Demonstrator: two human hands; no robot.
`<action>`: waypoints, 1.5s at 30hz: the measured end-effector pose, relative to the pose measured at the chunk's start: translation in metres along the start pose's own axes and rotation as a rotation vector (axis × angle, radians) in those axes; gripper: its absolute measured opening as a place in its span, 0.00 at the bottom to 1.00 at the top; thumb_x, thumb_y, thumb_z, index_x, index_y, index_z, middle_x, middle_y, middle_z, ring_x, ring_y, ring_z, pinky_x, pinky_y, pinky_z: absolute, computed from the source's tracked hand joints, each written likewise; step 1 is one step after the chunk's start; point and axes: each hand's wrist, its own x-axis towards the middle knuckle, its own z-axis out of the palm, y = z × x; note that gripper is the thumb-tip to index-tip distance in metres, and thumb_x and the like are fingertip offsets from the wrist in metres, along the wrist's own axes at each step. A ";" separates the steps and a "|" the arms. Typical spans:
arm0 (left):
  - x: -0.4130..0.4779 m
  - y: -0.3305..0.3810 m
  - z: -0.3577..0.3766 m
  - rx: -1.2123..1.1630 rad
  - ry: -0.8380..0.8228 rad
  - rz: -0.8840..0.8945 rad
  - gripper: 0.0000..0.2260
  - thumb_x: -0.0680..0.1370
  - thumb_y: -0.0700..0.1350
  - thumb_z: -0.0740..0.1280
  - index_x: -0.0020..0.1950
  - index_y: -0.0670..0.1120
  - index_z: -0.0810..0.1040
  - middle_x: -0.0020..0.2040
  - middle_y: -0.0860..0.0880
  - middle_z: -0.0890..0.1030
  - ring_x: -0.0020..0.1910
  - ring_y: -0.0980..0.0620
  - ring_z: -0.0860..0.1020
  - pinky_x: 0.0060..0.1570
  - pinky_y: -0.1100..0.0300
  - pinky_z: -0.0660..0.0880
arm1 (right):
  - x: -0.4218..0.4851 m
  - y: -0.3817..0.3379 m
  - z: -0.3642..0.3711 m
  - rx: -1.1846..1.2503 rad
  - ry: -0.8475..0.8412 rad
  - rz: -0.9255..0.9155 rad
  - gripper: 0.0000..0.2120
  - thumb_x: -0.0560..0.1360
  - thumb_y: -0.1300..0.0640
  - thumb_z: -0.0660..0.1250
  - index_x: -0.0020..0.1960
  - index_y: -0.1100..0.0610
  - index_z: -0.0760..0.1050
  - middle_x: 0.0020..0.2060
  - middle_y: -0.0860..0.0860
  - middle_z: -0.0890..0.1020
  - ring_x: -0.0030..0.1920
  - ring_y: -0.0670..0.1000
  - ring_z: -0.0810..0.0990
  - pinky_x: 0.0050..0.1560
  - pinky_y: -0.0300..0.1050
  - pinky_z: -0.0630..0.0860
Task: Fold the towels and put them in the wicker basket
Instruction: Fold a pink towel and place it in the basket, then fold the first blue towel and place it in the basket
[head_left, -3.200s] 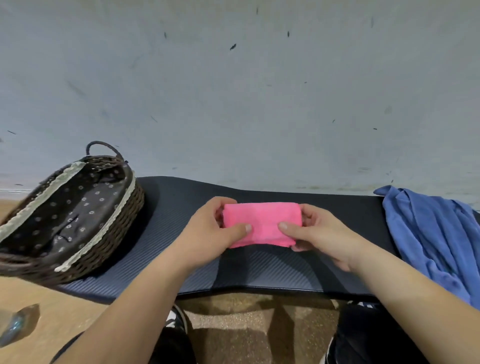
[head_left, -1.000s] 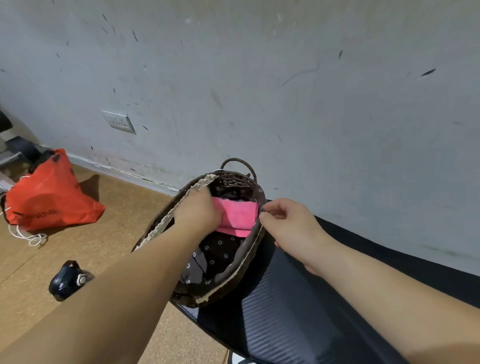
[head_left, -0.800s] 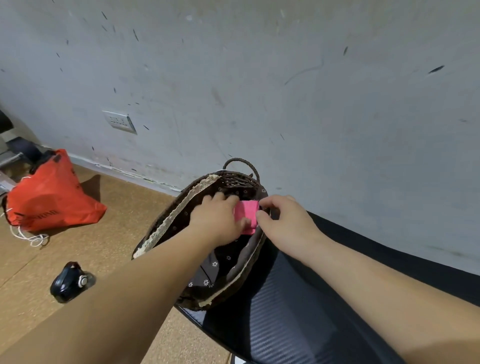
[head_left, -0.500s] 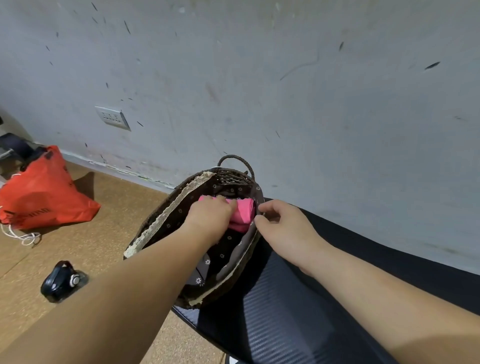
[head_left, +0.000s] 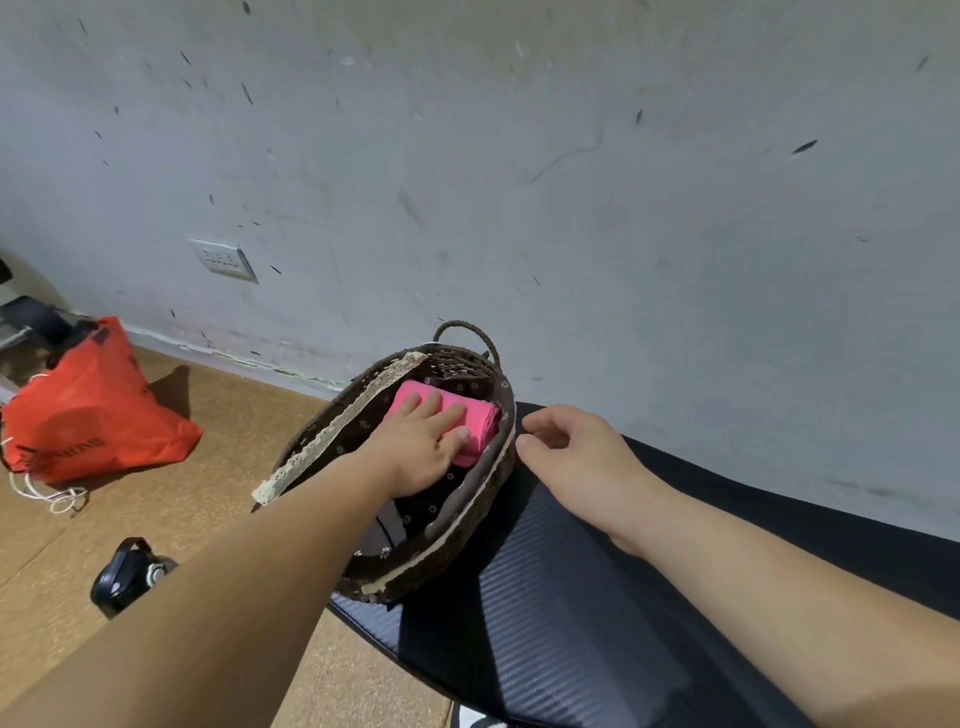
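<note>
The folded pink towel (head_left: 480, 422) lies inside the dark wicker basket (head_left: 467, 535), at its far end near the handle. My left hand (head_left: 422, 447) rests flat on top of the towel with fingers straight. My right hand (head_left: 571, 457) hovers just outside the basket's right rim, fingers loosely curled and holding nothing. The basket has a dark flowered lining with a lace trim and sits on the left end of a black mat (head_left: 597, 623).
A grey wall (head_left: 571, 208) with a socket (head_left: 223, 259) stands right behind the basket. On the brown floor to the left lie a red plastic bag (head_left: 83, 415) and a black bottle (head_left: 124, 574).
The towel went from the mat into the basket. In the last second my left hand pressed it down flat, and my right hand let go and drew back outside the rim.
</note>
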 end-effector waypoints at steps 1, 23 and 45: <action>-0.005 0.003 0.001 -0.028 0.031 0.018 0.21 0.86 0.55 0.53 0.77 0.51 0.69 0.78 0.45 0.66 0.79 0.42 0.60 0.78 0.49 0.56 | -0.003 -0.001 -0.004 -0.004 -0.005 0.004 0.03 0.81 0.52 0.66 0.50 0.43 0.76 0.52 0.42 0.80 0.53 0.40 0.78 0.47 0.33 0.71; -0.098 0.163 -0.007 0.085 0.404 -0.002 0.13 0.81 0.53 0.61 0.59 0.47 0.77 0.54 0.49 0.80 0.54 0.45 0.78 0.47 0.49 0.78 | -0.120 0.014 -0.095 0.003 0.070 0.071 0.08 0.80 0.50 0.67 0.56 0.50 0.80 0.46 0.48 0.82 0.51 0.50 0.83 0.50 0.45 0.80; -0.093 0.431 0.134 -0.450 -0.014 0.497 0.15 0.82 0.52 0.66 0.69 0.58 0.77 0.56 0.63 0.81 0.48 0.64 0.78 0.54 0.68 0.74 | -0.211 0.252 -0.333 -0.368 0.520 0.333 0.10 0.78 0.48 0.68 0.44 0.53 0.81 0.37 0.47 0.84 0.41 0.47 0.82 0.42 0.43 0.77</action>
